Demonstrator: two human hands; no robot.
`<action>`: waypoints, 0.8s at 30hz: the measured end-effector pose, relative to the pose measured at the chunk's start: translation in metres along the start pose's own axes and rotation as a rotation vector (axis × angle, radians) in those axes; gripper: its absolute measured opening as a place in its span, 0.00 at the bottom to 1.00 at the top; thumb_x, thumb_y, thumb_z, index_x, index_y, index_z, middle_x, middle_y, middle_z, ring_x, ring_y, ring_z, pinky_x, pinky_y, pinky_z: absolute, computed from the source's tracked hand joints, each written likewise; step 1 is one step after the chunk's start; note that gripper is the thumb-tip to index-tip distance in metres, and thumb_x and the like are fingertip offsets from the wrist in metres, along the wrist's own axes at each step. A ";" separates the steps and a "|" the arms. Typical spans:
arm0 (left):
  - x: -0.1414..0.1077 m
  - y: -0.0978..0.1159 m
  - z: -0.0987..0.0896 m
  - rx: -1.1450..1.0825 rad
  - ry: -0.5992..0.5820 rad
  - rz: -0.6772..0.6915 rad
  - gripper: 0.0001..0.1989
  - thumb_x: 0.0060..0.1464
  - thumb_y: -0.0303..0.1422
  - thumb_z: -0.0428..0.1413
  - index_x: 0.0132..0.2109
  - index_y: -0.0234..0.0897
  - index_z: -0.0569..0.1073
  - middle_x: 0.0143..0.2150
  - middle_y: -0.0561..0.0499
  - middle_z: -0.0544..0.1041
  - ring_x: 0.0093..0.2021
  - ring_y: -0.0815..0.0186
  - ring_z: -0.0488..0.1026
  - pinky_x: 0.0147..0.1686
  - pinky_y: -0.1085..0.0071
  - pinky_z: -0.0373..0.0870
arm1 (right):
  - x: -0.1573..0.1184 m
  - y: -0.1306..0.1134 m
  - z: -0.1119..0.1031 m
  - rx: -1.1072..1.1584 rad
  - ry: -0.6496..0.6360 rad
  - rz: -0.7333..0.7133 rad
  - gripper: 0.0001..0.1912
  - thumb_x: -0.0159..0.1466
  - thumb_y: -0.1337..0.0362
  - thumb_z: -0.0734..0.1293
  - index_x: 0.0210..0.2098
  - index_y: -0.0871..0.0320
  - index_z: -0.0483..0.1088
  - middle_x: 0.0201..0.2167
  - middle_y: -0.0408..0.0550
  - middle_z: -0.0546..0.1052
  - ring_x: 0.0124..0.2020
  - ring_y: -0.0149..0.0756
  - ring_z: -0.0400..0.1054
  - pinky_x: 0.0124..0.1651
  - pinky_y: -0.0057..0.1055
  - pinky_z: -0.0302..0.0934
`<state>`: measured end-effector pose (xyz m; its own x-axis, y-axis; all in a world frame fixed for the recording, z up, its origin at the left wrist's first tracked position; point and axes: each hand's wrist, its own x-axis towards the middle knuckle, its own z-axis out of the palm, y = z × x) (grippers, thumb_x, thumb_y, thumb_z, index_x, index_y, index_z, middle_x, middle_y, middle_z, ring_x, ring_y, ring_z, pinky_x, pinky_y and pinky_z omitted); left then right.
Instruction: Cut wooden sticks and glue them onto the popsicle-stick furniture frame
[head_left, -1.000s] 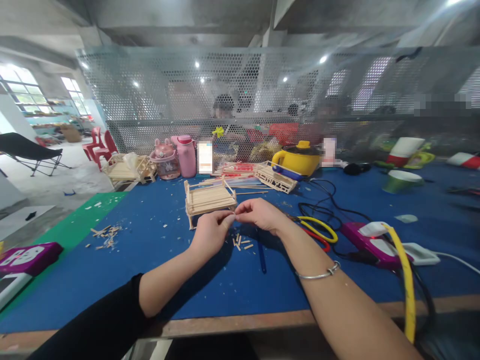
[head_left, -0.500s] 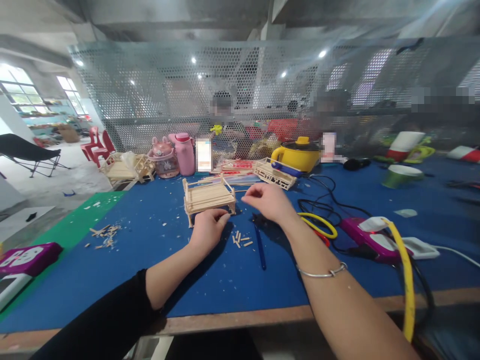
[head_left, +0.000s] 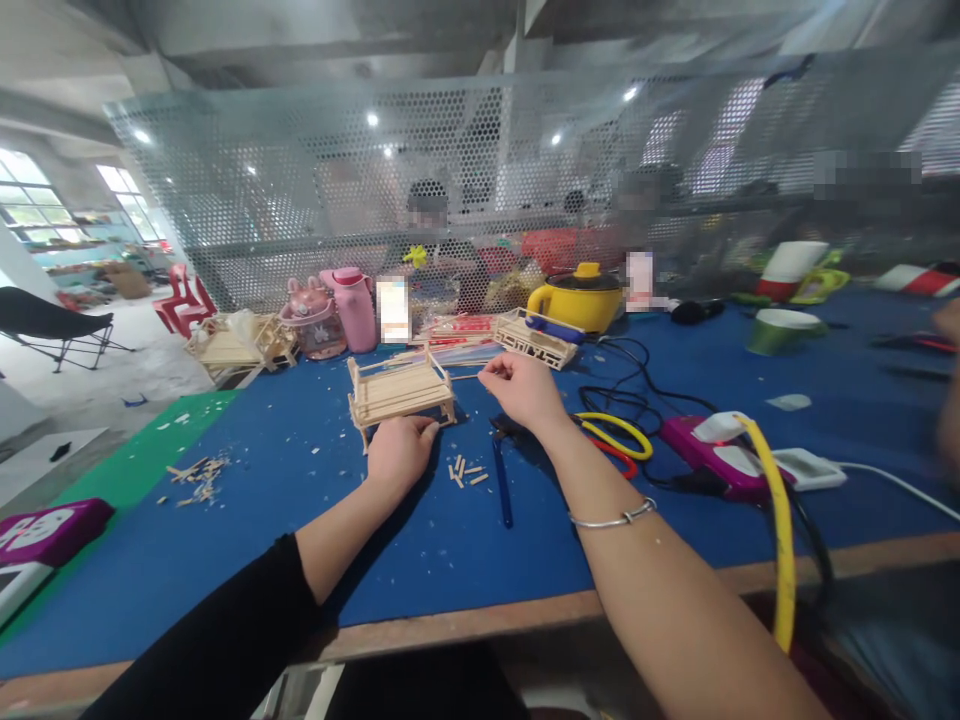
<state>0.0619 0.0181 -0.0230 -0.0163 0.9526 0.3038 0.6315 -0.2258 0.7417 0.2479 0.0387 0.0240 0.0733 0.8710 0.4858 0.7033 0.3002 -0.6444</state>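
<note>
A miniature bed made of pale wooden sticks stands on the blue tabletop. My left hand is closed at its near edge, thumb toward the right front leg. To the right of the bed, my right hand has its fingers pinched together. A thin stick runs from beside the bed to these fingertips; whether they grip it or hold something smaller, I cannot tell. Short wooden pieces lie in front of the bed, beside a blue pen-like tool.
Behind are a slatted wooden piece, a yellow pot and a pink flask. Cables and a purple power strip lie at right. Wood scraps are at left. Another person's blurred hand shows at the far right edge.
My right hand has moved a little farther back, bringing its fingertips level with the thin stick. My left hand stays at the bed. The whole view has shifted slightly.
</note>
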 end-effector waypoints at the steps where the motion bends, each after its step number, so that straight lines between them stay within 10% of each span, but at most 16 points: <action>1: 0.000 0.000 0.000 0.000 -0.003 -0.006 0.06 0.45 0.37 0.59 0.30 0.44 0.80 0.26 0.46 0.78 0.33 0.54 0.73 0.39 0.64 0.65 | -0.001 0.002 0.003 -0.011 -0.018 -0.003 0.06 0.54 0.64 0.64 0.26 0.58 0.72 0.21 0.44 0.73 0.23 0.32 0.64 0.29 0.28 0.56; 8: 0.001 0.000 0.000 0.007 -0.020 -0.012 0.07 0.45 0.37 0.59 0.31 0.43 0.80 0.26 0.46 0.78 0.34 0.54 0.74 0.41 0.63 0.65 | -0.016 -0.018 0.019 -0.151 -0.052 -0.298 0.33 0.53 0.72 0.63 0.59 0.58 0.59 0.54 0.54 0.67 0.53 0.42 0.61 0.52 0.36 0.56; 13: -0.001 0.002 -0.011 0.026 -0.100 0.061 0.07 0.46 0.33 0.57 0.28 0.39 0.80 0.25 0.45 0.78 0.30 0.57 0.73 0.37 0.64 0.66 | -0.011 -0.059 0.032 -0.374 -0.247 -0.708 0.19 0.56 0.74 0.60 0.47 0.60 0.70 0.55 0.56 0.67 0.59 0.45 0.55 0.61 0.43 0.39; 19: -0.012 0.006 -0.046 -0.110 -0.109 0.081 0.10 0.50 0.35 0.54 0.33 0.39 0.79 0.26 0.50 0.78 0.26 0.64 0.70 0.29 0.71 0.64 | 0.017 -0.062 0.054 -0.123 -0.409 -0.359 0.04 0.50 0.72 0.67 0.25 0.58 0.68 0.31 0.52 0.78 0.42 0.45 0.69 0.51 0.40 0.50; 24: -0.017 0.016 -0.058 -0.331 0.387 0.196 0.08 0.50 0.37 0.57 0.35 0.41 0.78 0.37 0.48 0.74 0.37 0.63 0.71 0.41 0.68 0.68 | 0.020 -0.048 0.054 0.224 -0.233 -0.148 0.10 0.55 0.57 0.66 0.30 0.57 0.66 0.30 0.49 0.76 0.33 0.40 0.69 0.38 0.34 0.59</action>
<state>0.0274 -0.0133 0.0180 -0.2461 0.7556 0.6070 0.3745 -0.5035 0.7786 0.1771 0.0623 0.0330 -0.1998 0.8691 0.4525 0.5199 0.4854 -0.7029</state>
